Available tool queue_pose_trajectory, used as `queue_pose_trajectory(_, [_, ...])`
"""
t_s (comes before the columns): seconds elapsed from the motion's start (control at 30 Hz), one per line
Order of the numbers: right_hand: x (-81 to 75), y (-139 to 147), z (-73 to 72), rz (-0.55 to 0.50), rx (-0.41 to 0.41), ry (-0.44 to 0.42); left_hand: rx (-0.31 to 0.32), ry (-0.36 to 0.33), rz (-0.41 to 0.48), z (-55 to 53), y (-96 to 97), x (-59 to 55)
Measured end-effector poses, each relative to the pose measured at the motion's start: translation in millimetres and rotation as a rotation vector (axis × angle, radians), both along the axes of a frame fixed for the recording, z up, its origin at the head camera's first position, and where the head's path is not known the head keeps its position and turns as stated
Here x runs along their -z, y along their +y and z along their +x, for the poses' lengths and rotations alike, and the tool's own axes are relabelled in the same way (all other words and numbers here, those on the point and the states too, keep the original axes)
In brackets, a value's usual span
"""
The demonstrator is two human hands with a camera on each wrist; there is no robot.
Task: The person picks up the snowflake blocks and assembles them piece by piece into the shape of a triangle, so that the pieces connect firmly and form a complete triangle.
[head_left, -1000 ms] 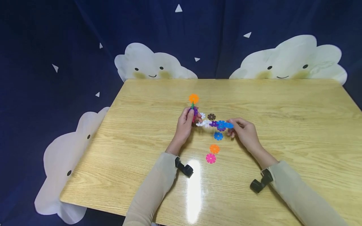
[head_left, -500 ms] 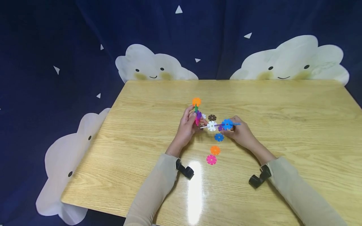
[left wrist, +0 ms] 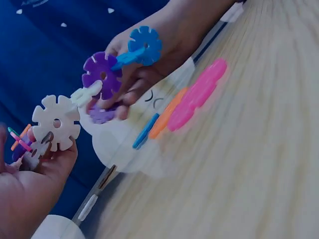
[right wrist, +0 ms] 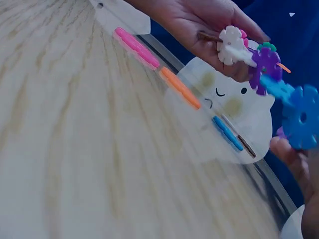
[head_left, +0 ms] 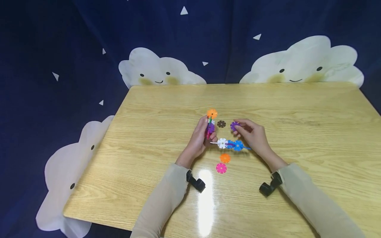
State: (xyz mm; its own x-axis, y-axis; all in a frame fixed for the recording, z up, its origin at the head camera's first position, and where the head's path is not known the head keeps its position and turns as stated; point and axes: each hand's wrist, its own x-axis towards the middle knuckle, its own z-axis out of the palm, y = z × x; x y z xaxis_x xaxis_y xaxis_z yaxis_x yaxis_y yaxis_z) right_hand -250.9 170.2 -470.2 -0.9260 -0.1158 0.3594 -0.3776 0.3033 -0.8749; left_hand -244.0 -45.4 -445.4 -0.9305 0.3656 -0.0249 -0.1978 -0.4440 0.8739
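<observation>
My left hand [head_left: 197,140] grips a chain of notched plastic discs slotted into each other. At its far end is an orange disc [head_left: 212,114], then green, purple and pink ones close to the fingers. The other arm of the chain reaches right, through a white disc [head_left: 222,143] to a blue disc [head_left: 238,145]. A brown disc [left wrist: 36,152] shows against the left palm in the left wrist view. My right hand [head_left: 254,135] pinches a separate purple disc [head_left: 234,126] between thumb and fingers, beyond the chain's blue end.
On the wooden table [head_left: 312,138] lie a loose brown disc [head_left: 221,124], an orange disc [head_left: 225,158] and a pink disc [head_left: 221,168]. A loose blue disc [right wrist: 228,133] lies partly behind the chain in the head view. A dark blue cloud-print curtain [head_left: 226,39] hangs behind.
The right hand has left the chain's blue end and moved away from me with the purple disc. The chain's right arm has swung toward me; the left hand has shifted slightly right.
</observation>
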Motion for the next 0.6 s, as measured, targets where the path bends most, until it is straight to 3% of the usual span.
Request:
queue_pose_trajectory(0.27, [-2.6,-15,-1.2,-0.161,-0.015,0.172,0.043,0.011,-0.043,2.4,5.1,3.3])
queue_pose_trajectory(0.6, [-2.8,-18,-2.1,-0.116,-0.017,0.302,0.074,0.025,-0.09,2.7,4.6,5.2])
